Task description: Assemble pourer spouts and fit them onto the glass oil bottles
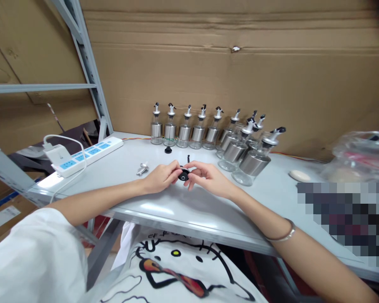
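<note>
My left hand (161,178) pinches a small round black stopper (183,176) from the left, between thumb and fingers. On its other side, the thumb and fingers of my right hand (209,178) close on it too. A pale rim shows along the stopper's upper edge; the rest is hidden by fingers. Just beyond the hands stands a thin black piece (188,158). A silver pourer spout (142,169) lies on the table left of my left hand. Farther back sits another black stopper (168,150), in front of the glass bottles.
Several glass oil bottles with steel bands and pourer tops, one being the front-right bottle (252,162), line the cardboard wall (189,71). A power strip (91,155) with a white plug and cable lies left. A pale oval object (300,175) and plastic bag (360,155) are right.
</note>
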Motion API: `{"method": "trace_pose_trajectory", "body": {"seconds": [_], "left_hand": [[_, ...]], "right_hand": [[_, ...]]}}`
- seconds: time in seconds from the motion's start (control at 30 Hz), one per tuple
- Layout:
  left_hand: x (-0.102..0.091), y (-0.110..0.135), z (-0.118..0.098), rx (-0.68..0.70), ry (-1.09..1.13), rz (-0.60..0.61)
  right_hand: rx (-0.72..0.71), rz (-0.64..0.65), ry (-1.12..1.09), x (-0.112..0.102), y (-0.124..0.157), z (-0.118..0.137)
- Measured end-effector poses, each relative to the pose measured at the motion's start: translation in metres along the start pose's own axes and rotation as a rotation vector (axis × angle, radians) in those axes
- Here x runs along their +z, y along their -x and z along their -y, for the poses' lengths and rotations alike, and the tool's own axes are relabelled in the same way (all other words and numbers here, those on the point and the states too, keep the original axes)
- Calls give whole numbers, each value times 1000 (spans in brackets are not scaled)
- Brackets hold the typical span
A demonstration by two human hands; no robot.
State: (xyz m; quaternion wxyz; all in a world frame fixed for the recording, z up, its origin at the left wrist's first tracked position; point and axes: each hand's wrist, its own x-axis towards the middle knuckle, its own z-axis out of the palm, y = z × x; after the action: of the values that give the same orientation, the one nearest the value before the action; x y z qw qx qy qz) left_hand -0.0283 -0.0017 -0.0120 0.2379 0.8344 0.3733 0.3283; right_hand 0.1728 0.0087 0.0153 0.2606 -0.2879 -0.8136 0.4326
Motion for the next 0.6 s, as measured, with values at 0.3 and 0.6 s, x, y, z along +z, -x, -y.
{"method": "trace_pose_trajectory", "body": {"seconds": [0.3,0.6], "left_hand": [[-3,1,4,29,-12,37],[-3,1,7,94,-31,69]], "right_hand": [[-14,-14,90,-1,0,5],[-21,5,130,-3,0,5]]}}
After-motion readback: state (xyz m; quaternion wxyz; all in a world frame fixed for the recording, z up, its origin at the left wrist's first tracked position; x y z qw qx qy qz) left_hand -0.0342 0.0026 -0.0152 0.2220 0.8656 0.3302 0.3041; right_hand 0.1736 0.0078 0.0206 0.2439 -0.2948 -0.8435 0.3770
